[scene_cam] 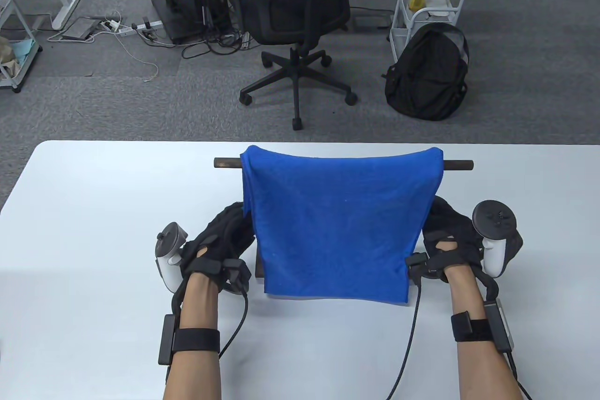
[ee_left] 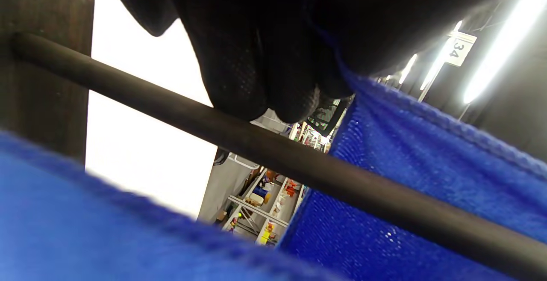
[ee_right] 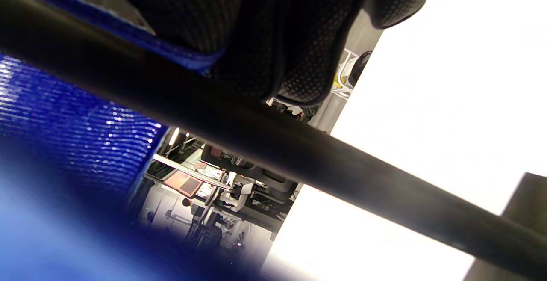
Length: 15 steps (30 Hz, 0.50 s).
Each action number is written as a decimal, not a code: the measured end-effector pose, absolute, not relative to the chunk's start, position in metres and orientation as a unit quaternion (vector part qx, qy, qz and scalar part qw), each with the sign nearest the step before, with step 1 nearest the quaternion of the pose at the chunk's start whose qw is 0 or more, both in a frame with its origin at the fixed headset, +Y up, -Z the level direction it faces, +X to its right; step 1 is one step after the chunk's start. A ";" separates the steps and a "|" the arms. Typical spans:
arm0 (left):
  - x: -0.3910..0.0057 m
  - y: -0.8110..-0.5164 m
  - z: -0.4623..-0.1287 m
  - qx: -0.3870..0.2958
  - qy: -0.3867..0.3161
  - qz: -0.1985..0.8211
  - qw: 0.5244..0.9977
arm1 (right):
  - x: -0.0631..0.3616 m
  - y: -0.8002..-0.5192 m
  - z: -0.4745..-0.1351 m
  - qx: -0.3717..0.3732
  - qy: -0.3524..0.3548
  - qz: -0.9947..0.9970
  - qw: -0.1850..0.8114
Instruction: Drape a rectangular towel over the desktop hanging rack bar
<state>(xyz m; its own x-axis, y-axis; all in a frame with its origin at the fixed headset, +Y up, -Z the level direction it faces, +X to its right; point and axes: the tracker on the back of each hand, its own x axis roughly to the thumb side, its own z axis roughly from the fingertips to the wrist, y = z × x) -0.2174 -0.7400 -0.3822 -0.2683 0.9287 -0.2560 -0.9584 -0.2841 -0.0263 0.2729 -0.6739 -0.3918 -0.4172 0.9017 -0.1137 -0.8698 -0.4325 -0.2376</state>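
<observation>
1. The blue towel [scene_cam: 335, 222] is hanging over the dark rack bar [scene_cam: 459, 165], folded across it, with its near side sloping down toward the person and its lower hem lying just above the white table [scene_cam: 93, 212].
2. The bar is sticking out past the cloth at both ends, and a dark wooden upright [ee_left: 42, 84] of the rack is showing in the left wrist view, joined to the bar.
3. The left hand [scene_cam: 220, 243] is sitting at the towel's left edge, and in the left wrist view its fingers [ee_left: 239, 58] are pinching the blue edge just above the bar.
4. The right hand [scene_cam: 447, 240] is sitting at the towel's right edge, and in the right wrist view its fingers [ee_right: 256, 28] are closing on the blue hem right by the bar.
5. A tracker is riding on the back of each hand, with cables running along both forearms.
6. Beyond the table, a black office chair [scene_cam: 300, 11] and a black backpack [scene_cam: 429, 74] are standing on the grey carpet.
</observation>
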 end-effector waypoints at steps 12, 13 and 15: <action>-0.221 -0.761 -0.382 -0.134 0.099 0.761 0.626 | 0.273 -0.700 -0.397 -0.131 -0.034 0.848 0.512; -0.222 -0.763 -0.382 -0.134 0.102 0.760 0.628 | 0.274 -0.702 -0.397 -0.133 -0.032 0.848 0.511; -0.222 -0.765 -0.382 -0.138 0.105 0.755 0.632 | 0.275 -0.705 -0.398 -0.135 -0.028 0.850 0.508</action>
<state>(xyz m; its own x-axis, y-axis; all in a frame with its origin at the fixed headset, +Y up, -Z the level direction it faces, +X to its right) -0.2220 -0.7648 -0.3819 -0.1632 0.9260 -0.3405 -0.9837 -0.1792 -0.0160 0.2748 -0.7047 -0.3978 -0.4473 0.8713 -0.2018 -0.8564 -0.4823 -0.1844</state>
